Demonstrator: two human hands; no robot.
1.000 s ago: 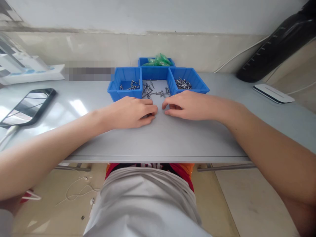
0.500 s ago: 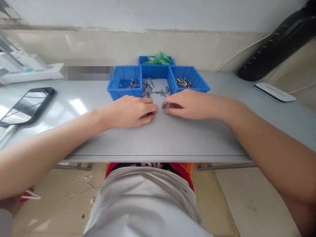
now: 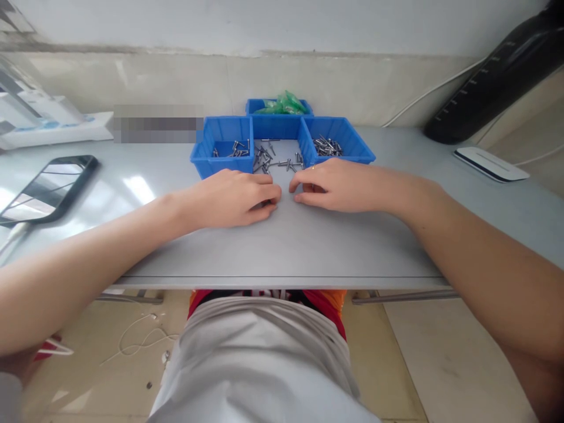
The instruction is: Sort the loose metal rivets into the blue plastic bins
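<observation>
My left hand [image 3: 242, 198] rests on the grey table, fingers loosely curled and thumb a little apart, with nothing visible in it. Just right of it, my right hand [image 3: 328, 185] lies in a similar loose curl, a gap showing between thumb and fingers. A narrow strip of table separates the two. Beyond the fingertips lie several loose small metal screws [image 3: 288, 165], partly behind the hands. The left blue bin [image 3: 220, 163] holds some screws, and the right blue bin [image 3: 359, 150] a denser heap. Whatever lies under the curled fingers is hidden.
A rear blue bin [image 3: 282, 124] contains green plastic packets [image 3: 284, 104]. At left are a phone [image 3: 50, 188] with a cable and a white power strip [image 3: 57, 132]. A white flat device [image 3: 490, 164] and a black cylinder [image 3: 484, 82] stand at right. The table's front edge [image 3: 282, 282] is near my body.
</observation>
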